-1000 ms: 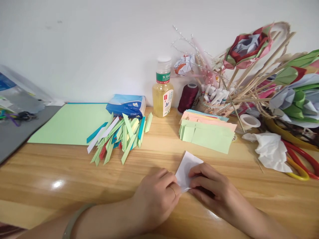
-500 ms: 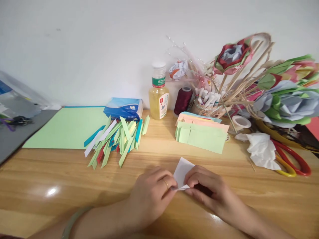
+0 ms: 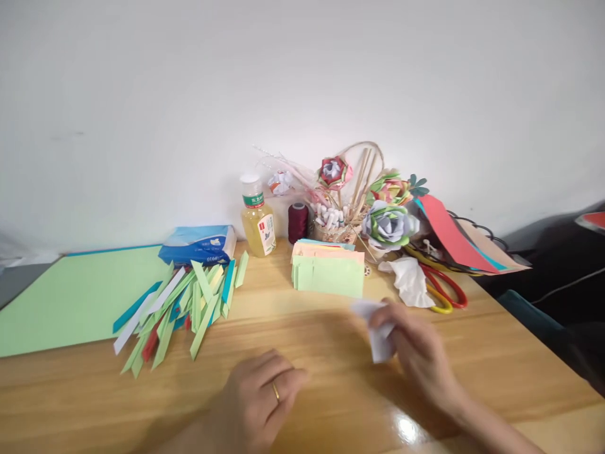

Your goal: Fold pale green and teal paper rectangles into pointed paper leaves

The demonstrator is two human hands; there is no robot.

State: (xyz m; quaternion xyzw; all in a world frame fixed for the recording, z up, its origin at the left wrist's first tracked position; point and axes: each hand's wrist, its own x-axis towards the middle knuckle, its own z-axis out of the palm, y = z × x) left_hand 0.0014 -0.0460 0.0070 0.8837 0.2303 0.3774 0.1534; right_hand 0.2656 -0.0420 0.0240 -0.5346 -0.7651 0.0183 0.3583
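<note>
My right hand (image 3: 416, 343) is lifted a little over the table and pinches a folded piece of white paper (image 3: 380, 347), both slightly blurred by motion. Low in the middle, my left hand (image 3: 265, 397) rests near the wooden table (image 3: 326, 403), its fingers curled together and a ring on one of them. Nothing shows in that hand. Beyond the two hands stands a stack of folded paper pieces (image 3: 331, 274), light green in front with peach and blue behind. A heap of folded paper strips (image 3: 189, 306), mostly green, lies to the left.
Farther left are a large green sheet (image 3: 85, 296) and a blue tissue pack (image 3: 198, 244). A drink bottle (image 3: 259, 221), a dark red thread spool (image 3: 297, 222) and paper flowers (image 3: 390, 224) line the wall. Crumpled tissue (image 3: 409, 280) lies by red-handled scissors (image 3: 447, 284).
My right hand has carried the white paper away to the right and up, out of my left hand. The view has turned to the right and tilted.
</note>
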